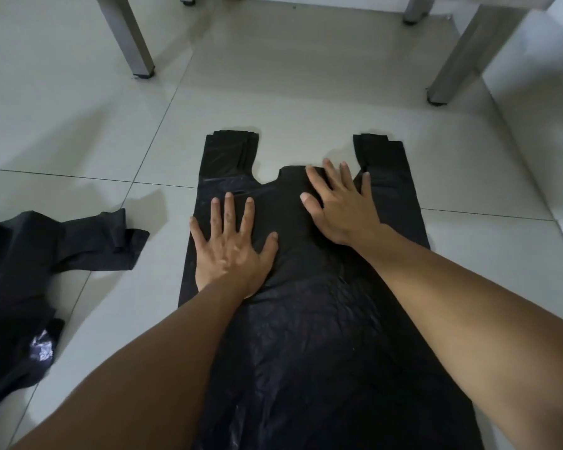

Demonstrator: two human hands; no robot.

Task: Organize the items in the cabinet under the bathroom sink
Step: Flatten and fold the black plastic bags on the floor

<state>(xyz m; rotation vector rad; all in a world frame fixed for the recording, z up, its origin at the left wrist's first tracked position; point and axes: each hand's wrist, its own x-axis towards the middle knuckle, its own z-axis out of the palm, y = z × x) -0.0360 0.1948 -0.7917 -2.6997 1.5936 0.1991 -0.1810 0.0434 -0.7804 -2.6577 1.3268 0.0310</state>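
Head view shows a black plastic bag (306, 287) lying flat on the tiled floor (78, 125). Left hand (231, 251) and right hand (342, 206) press it with straight, spread fingers. Another crumpled bag (30, 261) lies left.

A black plastic carrier bag with two handle loops (309, 319) lies spread flat on the floor, handles pointing away. A second crumpled black plastic bag (23, 264) lies apart, to its left.
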